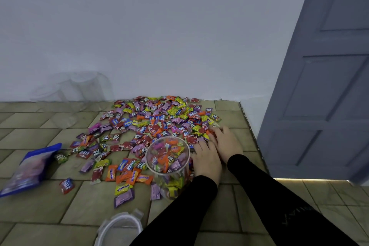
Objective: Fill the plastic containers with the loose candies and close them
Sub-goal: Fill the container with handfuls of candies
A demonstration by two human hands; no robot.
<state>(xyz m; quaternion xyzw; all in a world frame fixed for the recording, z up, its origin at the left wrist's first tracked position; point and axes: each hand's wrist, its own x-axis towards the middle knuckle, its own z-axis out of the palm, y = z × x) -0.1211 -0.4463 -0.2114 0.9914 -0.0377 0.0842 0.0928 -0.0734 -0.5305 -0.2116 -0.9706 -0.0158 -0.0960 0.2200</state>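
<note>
A: Start at the fingers. What are they doing?

B: Both hands lie palm-down at the near right edge of the candy pile (157,126). The left hand (206,161) has its fingers spread flat, just beside the open jar (167,158). The right hand (227,143) has its fingers curled loosely over wrappers; whether they pinch any, I cannot tell.

A: And the jar?

B: Clear plastic, upright, partly filled, at the near side of the pile. Its lid (119,227) lies apart, nearer the person.

A: How will the sweets handle?

B: Light, slick, crinkly, I'd judge; better scooped by the handful than picked singly. The jar looks thin-walled, so steady it by the side.

A: Surroundings?

B: Tiled floor (40,211), pale wall (159,26), grey door (323,86) at right, a blue bag (30,168) at left, more empty clear jars (79,88) by the wall.
</note>
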